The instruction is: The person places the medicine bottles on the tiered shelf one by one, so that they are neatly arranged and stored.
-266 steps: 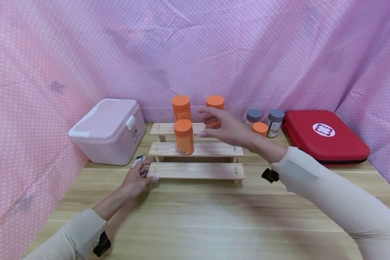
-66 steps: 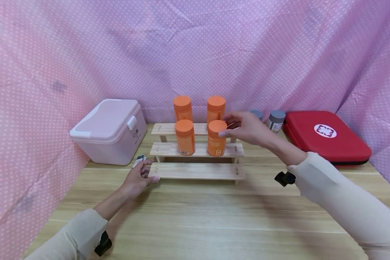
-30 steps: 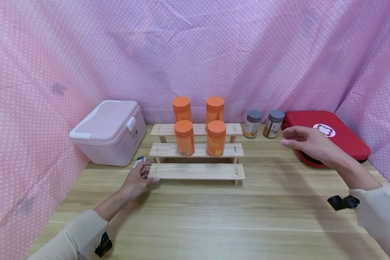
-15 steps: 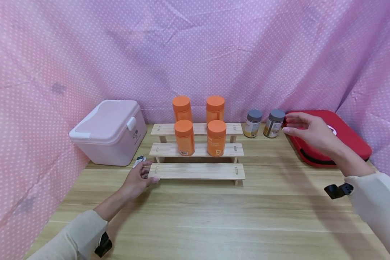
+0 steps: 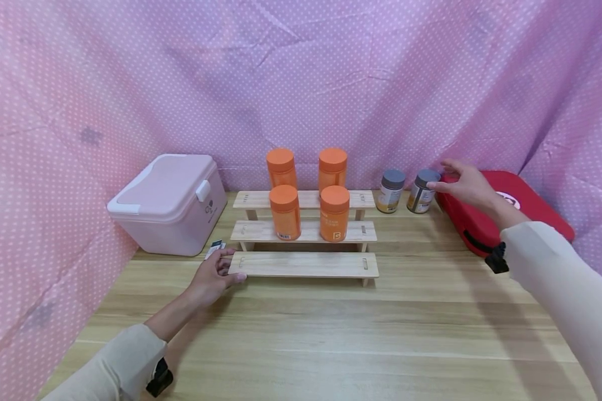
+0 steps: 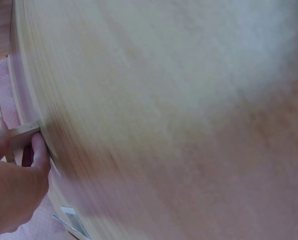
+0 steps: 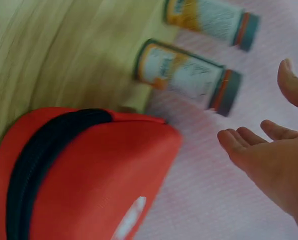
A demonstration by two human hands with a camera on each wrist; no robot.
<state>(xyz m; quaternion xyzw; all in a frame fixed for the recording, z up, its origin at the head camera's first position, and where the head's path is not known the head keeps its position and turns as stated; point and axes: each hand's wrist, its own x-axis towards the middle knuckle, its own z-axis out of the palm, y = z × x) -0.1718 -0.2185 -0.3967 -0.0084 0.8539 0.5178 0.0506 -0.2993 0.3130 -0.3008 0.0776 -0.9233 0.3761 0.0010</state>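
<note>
A three-step wooden display riser (image 5: 303,264) stands mid-table. My left hand (image 5: 210,283) grips the left end of its lowest step; in the left wrist view the thumb and fingers (image 6: 40,152) close around the wooden end piece. Two orange jars (image 5: 284,217) (image 5: 334,220) stand upright on the middle step, and two more orange jars (image 5: 281,167) (image 5: 332,167) on the top one. Behind and right of the riser are two grey-lidded jars (image 5: 390,195) (image 5: 420,196). My right hand (image 5: 469,182) is spread beside the lid of the right-hand one, with nothing held.
A red zip case (image 5: 461,214) with a white emblem lies under and right of my right hand. At the left sits a pale pink lidded box (image 5: 173,203), with a small packet (image 5: 214,247) beside it. Pink dotted cloth (image 5: 301,83) hangs behind the wooden table (image 5: 321,340).
A fourth orange jar, earlier at the right, now stands on the middle step. My right hand let go of it, swung right, then reached up to the right-hand grey-lidded jar. The left hand stayed put.
</note>
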